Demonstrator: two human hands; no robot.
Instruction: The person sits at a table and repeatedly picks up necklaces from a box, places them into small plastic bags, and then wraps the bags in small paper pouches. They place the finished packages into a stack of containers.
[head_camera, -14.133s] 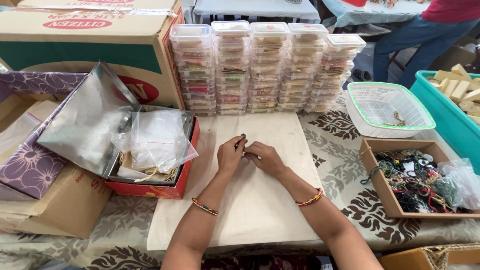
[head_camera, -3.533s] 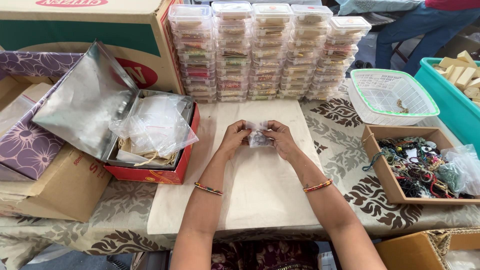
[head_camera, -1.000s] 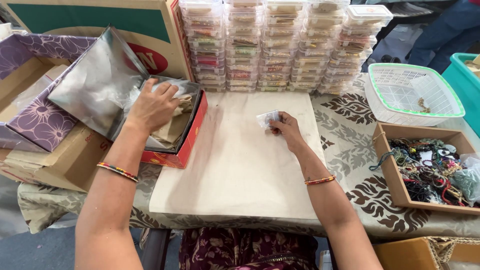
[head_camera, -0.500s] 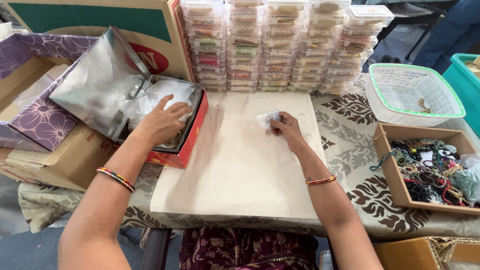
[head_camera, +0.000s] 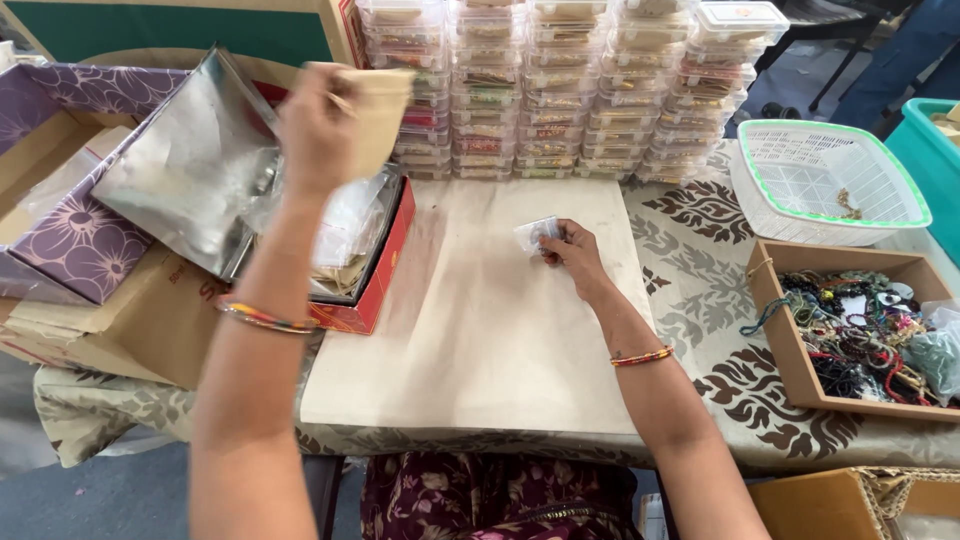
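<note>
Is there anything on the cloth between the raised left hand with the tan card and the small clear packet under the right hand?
Nothing visible: the cream cloth is bare between the left hand, holding the tan card above the red box, and the clear packet at the right hand.

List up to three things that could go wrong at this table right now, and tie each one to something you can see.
1. The left hand lifts a tan card above the red box; loose plastic bags there might snag or spill.
2. The right hand pinches a small clear packet lightly; it might slip onto the cloth.
3. The stacked clear boxes stand close behind; a raised arm could knock them.
</note>
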